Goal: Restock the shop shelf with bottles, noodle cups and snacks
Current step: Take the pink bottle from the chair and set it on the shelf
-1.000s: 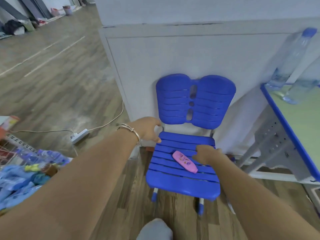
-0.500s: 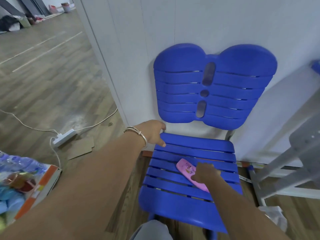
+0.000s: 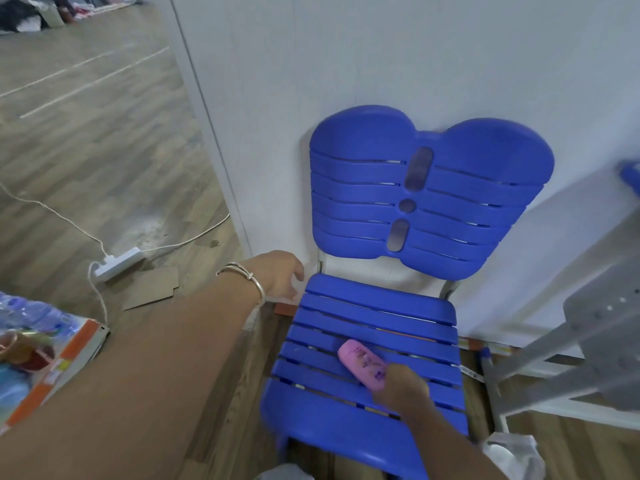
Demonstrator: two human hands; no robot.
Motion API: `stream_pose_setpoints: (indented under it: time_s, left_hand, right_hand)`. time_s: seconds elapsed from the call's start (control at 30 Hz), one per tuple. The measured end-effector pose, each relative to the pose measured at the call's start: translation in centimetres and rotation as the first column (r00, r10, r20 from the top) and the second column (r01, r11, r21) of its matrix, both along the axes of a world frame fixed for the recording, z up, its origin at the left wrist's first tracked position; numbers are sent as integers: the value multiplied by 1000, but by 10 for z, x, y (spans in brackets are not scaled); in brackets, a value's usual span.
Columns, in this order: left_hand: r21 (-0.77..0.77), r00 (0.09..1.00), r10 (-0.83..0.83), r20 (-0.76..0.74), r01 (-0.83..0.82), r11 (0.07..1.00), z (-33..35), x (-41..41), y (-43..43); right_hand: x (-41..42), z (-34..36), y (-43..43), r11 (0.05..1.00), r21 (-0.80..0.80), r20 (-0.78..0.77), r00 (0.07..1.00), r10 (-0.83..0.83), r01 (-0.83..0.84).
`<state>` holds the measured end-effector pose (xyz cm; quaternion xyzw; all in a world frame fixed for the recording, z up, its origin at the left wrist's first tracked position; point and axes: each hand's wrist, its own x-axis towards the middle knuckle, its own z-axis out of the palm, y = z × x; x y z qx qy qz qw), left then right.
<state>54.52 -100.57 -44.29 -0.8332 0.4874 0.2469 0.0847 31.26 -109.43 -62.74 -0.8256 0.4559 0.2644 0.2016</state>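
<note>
A pink oblong case with a printed pattern lies on the slatted seat of a blue plastic chair that stands against a white wall. My right hand reaches in from the lower right and grips the case's near end, fingers curled over it. My left hand, with a silver bangle on its wrist, hangs just left of the seat's back corner with fingers loose and nothing in it. At the lower left edge, a cardboard box holds bottles and snack packs.
A white power strip with its cable lies on the wooden floor, beside a flat piece of cardboard. The grey metal frame of a desk crowds the chair's right side. A crumpled white bag sits by the chair's front right leg.
My left hand has let go of the seat's back left corner and now hangs beside it. My right hand has slid onto the pink case and curled round its near end.
</note>
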Motion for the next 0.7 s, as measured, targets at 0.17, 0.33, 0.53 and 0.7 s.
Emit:
stream_pose_setpoints:
  time_s: [0.17,0.33,0.53,0.7]
  left_hand:
    - [-24,1000,-3,2,3,1000,86,-5,18]
    - [-99,997,80,-12,-80,992,202,-12,57]
    - [-182,952,304,-15,-302,936,325,-10,135]
    - [-307,878,477,34,-445,841,396,-8,218]
  right_hand:
    - [22,116,-17,974,-51,59,973,225,-222]
    - [69,295,-13,809,-205,201,786,585,-550]
    - [121,497,38,551,-427,213,512,832,-717]
    - [149,584,94,298,-569,104,292,951,-766]
